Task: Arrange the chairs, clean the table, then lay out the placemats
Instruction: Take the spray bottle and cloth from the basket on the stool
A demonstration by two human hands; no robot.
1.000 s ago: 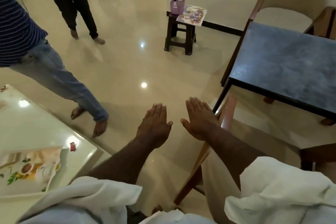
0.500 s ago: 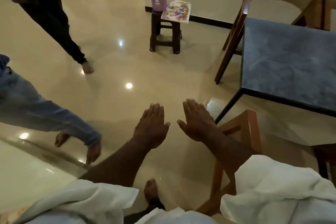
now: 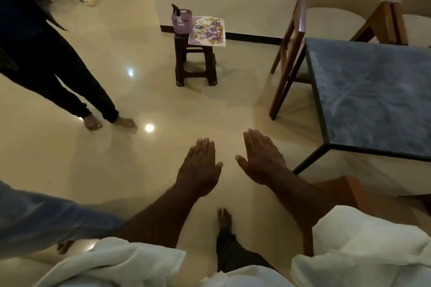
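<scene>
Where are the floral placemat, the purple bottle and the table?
floral placemat [image 3: 207,31], head view, middle of its printed face.
purple bottle [image 3: 182,22], head view, its body below the dark top.
table [image 3: 373,91], head view, a bare part of its dark top.

The person wears a loose white garment. Its left sleeve [image 3: 112,261] and right sleeve [image 3: 361,247] are bunched in thick, soft folds near the elbows, with both forearms bare below them. The cloth is creased and takes a faint grey-blue cast in its shaded folds. The left hand [image 3: 198,170] and right hand [image 3: 261,163] are bare. A dark trouser leg [image 3: 233,256] ends at a bare foot [image 3: 224,218].
</scene>
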